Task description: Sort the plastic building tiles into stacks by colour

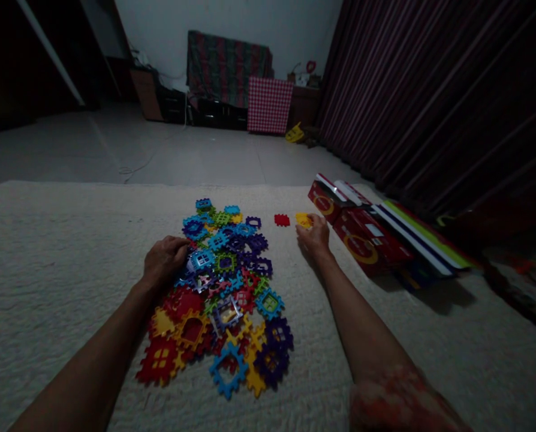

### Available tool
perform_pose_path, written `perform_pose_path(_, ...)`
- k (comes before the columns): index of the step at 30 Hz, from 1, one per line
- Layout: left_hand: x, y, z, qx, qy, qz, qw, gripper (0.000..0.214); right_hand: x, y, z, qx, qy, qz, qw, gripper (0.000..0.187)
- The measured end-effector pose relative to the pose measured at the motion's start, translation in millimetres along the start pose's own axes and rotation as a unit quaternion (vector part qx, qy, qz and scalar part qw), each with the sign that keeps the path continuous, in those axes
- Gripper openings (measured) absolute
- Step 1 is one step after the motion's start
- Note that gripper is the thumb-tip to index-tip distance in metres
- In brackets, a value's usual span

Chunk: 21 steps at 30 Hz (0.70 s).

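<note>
Yellow tile beside box, print unreadable

Bare left hand and forearm, bare right hand, reddish, possibly patterned sleeve at elbow

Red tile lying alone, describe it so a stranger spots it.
On the pale rug lies a pile of coloured tiles. Past its far right edge, a red tile lies between pile and the yellow tile at the right hand. Unlike its neighbours, it touches nothing.

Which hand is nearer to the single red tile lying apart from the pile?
Right. The right hand touches the yellow tile beside the red tile; the left hand rests on the pile, farther away.
</note>
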<state>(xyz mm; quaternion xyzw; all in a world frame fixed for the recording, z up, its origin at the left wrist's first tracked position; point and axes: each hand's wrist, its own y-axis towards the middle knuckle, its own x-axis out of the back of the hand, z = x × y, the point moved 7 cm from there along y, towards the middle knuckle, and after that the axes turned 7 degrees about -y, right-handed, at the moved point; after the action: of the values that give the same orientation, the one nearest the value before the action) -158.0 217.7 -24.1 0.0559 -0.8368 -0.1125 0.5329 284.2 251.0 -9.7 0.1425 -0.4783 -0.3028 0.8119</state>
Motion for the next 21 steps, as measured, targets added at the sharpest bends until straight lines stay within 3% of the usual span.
perform_pose_path(4,-1.0,0,1,-0.002,-0.002,-0.002,1.000,0.045,-8,24,-13,-0.026,0.007,-0.031,0.999,0.044)
perform_pose_path(9,-1.8,0,2,-0.009,0.010,-0.005,1.000,0.043,-19,27,-24,-0.039,-0.010,-0.057,0.998,0.044)
perform_pose_path(13,-1.5,0,2,-0.007,0.014,-0.007,1.000,0.045,-25,28,-22,-0.012,-0.019,-0.045,0.999,0.041)
perform_pose_path(21,-0.4,-1,1,-0.005,0.014,-0.007,1.000,0.046,-27,27,-25,-0.042,-0.049,-0.026,0.998,0.043)
